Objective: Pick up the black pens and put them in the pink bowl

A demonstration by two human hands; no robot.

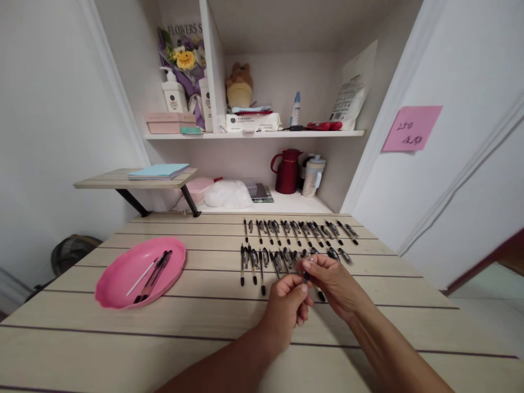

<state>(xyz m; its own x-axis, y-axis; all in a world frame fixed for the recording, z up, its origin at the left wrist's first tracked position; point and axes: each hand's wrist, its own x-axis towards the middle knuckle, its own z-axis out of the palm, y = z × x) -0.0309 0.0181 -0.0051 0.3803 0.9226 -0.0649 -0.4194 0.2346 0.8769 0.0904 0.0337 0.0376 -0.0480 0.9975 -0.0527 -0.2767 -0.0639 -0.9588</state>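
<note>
Both hands are recorded over the middle of the desk point(164, 349), close together and just near of the pen rows.

The left hand point(286, 303) is closed in a pinch, thumb against fingertips, on the lower part of a black pen point(307, 276). The right hand point(333, 281) is likewise closed on the upper part of the same pen, with the fingers curled narrowly. The pen is held roughly upright between the two hands, lifted clear of the desk. Whether its parts are being joined or separated cannot be told; the detail is too small.

Two rows of similar pens are laid out on the desk. The far row point(298, 229) is complete and evenly spaced. The near row point(266, 262) is partly hidden at its right end by the hands.

At the near left, well apart from the rows, a pink tray point(114, 281) is noted. A few dark pens point(154, 274) and one thin white stick point(141, 277) are contained in it.

Assessment: only a small share of the stock is found in the tray, while the bulk is lying in the rows. The work is therefore judged to be at an early stage, with one pen in hand and most pieces left.
</note>
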